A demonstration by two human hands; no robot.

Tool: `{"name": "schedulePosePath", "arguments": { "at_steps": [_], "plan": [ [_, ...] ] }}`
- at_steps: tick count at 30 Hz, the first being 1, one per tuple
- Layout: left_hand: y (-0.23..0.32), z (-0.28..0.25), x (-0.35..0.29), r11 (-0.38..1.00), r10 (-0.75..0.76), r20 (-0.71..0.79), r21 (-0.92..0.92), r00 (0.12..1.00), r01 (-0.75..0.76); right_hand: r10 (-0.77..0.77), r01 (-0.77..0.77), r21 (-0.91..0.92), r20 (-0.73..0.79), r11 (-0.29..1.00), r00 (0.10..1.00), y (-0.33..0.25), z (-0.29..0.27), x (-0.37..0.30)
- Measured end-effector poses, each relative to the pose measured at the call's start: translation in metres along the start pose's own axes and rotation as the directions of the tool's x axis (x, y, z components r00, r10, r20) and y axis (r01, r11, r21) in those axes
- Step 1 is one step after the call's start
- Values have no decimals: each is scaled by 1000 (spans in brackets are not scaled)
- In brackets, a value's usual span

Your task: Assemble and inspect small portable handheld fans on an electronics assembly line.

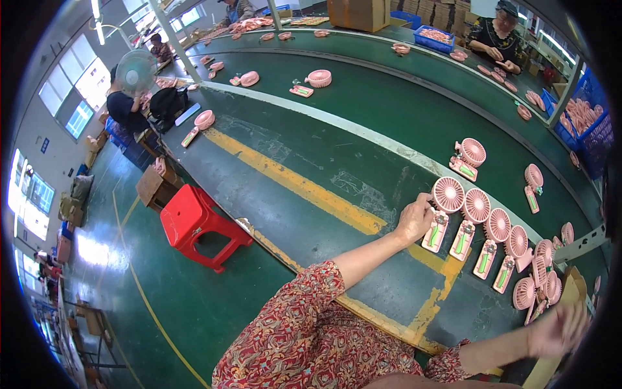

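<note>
My left hand is closed on the edge of a pink handheld fan, the leftmost of a row on the workbench. Its opened handle shows a green strip inside. Beside it, to the right, lie several like fans, among them a second pink fan and a third pink fan, each with an open handle. Further right, more fans are heaped together. My right hand is smeared by motion near a cardboard box at the lower right; whether it holds anything is unclear.
Beyond a pale rail, a green conveyor belt carries scattered fan parts. A red stool stands left of the bench. Blue crates of pink parts sit at the right. A person works across the belt.
</note>
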State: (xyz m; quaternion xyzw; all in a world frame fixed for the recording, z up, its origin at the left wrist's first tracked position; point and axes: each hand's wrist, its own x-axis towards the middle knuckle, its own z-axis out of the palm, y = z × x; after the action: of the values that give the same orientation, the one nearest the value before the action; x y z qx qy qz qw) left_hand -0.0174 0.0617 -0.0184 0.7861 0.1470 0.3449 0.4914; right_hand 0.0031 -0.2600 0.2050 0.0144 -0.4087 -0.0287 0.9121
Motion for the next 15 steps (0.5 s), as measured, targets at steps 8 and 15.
{"name": "schedulePosePath", "arguments": {
  "at_steps": [8, 15],
  "plan": [
    [-2, -9, 5, 997, -72, 16, -8, 997, 72, 331, -664, -638, -575, 390, 748, 130, -54, -101],
    [16, -1, 6, 993, -11, 80, -117, 997, 21, 383, -650, -758, -584, 59, 716, 150, -106, -175]
  ]
}}
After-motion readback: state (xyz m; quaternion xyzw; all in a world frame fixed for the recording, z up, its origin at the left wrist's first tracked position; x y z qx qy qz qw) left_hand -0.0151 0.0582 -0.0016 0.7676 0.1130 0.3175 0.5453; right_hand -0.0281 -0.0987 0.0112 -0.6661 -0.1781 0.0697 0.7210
